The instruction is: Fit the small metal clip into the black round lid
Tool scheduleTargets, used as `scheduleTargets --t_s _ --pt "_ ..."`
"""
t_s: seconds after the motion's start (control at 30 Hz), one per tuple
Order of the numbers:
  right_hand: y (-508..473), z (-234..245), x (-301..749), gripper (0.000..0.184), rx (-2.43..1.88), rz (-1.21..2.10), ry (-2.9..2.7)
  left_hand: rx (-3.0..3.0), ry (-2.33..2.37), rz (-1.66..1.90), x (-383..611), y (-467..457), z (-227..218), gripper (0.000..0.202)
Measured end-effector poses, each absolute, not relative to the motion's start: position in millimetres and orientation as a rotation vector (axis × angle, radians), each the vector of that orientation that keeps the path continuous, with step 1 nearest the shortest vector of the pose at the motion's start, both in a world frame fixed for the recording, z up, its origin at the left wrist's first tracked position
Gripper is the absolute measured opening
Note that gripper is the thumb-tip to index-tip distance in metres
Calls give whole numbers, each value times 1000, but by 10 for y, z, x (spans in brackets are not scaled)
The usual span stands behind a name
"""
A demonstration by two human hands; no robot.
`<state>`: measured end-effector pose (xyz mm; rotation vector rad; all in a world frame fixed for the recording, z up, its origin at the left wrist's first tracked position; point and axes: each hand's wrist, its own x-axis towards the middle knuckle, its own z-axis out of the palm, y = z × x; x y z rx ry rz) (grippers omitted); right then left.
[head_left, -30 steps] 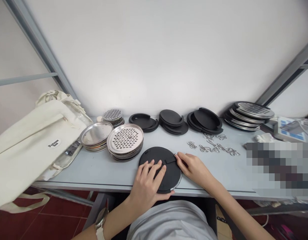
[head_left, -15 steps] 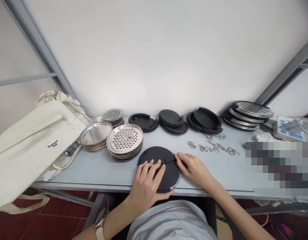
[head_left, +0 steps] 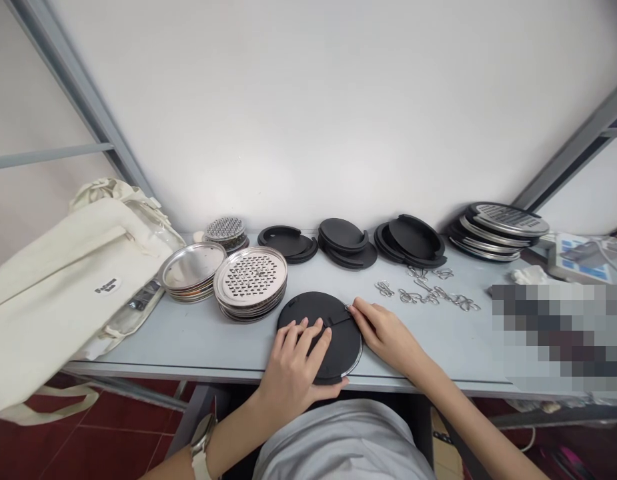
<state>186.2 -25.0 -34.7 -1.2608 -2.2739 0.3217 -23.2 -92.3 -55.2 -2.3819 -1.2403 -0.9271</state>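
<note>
A round black disc with a metal rim lies at the front edge of the grey table. My left hand lies flat on it with fingers spread, pressing it down. My right hand is at the disc's right edge, fingertips pinched at a slot there; what they pinch is too small to make out. Loose wire clips lie to the right of my right hand.
Stacks of perforated metal plates and plain metal plates stand behind the disc on the left. Black disc stacks line the wall, with a metal-and-black stack at the right. A cream bag covers the table's left end.
Hardly anything has moved. My right hand's fingertips have crept slightly left along the disc's right edge; my left hand stays flat on the disc.
</note>
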Motion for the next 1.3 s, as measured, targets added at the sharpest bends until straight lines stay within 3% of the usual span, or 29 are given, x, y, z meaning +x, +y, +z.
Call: scheduleTargets --t_s 1.3 --pt "-247 -338 1894 25 -1224 205 -2374 -2363 -1220 -913 -227 -922 -518 56"
